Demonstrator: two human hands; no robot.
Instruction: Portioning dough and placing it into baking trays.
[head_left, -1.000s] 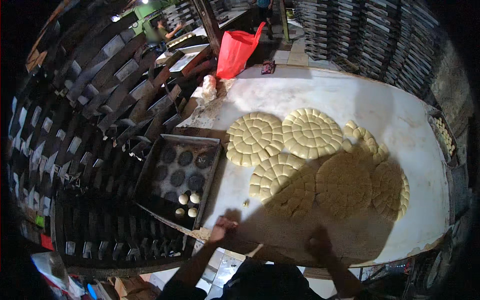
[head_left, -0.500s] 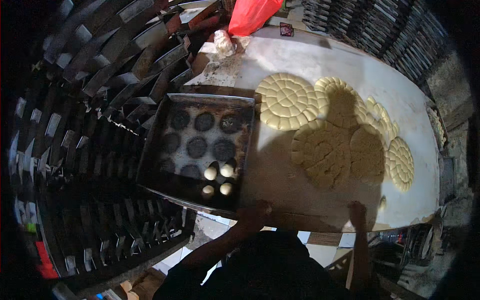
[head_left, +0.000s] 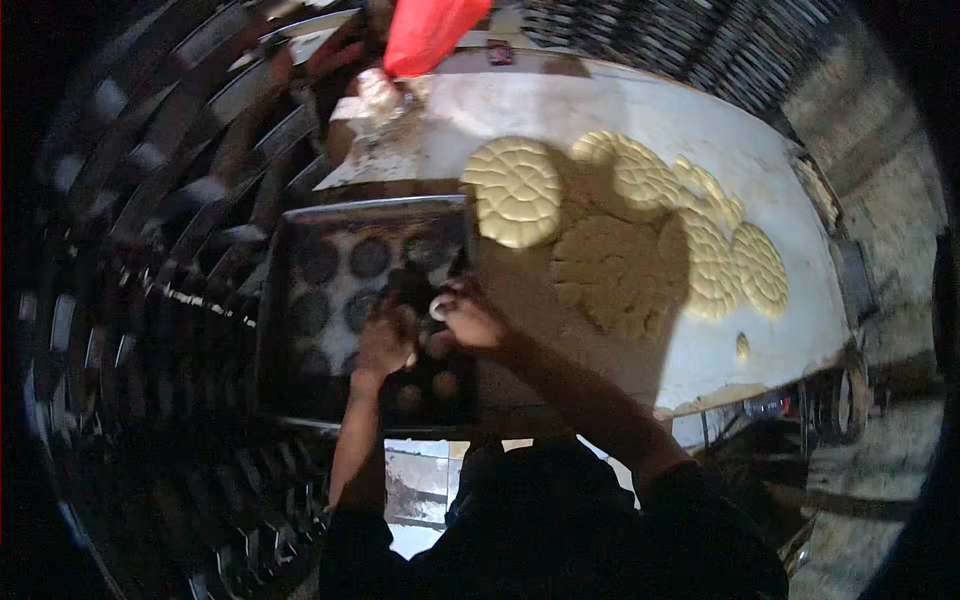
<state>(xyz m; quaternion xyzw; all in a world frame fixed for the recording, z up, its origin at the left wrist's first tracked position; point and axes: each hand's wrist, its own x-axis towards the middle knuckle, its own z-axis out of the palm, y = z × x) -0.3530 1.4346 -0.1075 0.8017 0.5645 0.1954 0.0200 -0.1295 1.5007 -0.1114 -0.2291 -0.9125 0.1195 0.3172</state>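
A dark square baking tray [head_left: 370, 206] lies on the left end of the table, with round dark marks across its bottom. Over its right half, my right hand [head_left: 474, 318] pinches a white dough ball [head_left: 439, 306] with its fingertips. Beside it on the left, my left hand [head_left: 382, 343] curls its fingers around a pale dough ball [head_left: 411, 357], mostly hidden and blurred. Several shaded dough balls sit on the tray's near right part, among them a dough ball [head_left: 444, 384] closest to the near right corner.
Flat scored dough rounds [head_left: 515, 190] cover the middle of the pale table [head_left: 790, 215]. A small dough piece [head_left: 742, 347] lies near its front edge. Behind the tray are a red plastic bag [head_left: 428, 35] and a clear bag [head_left: 378, 92]. Dark metal stacks [head_left: 200, 195] crowd the left.
Both hands have moved from the table's front edge to over the tray and now hold dough. More dough balls appear on the tray. The view has turned, shifting the scene left.
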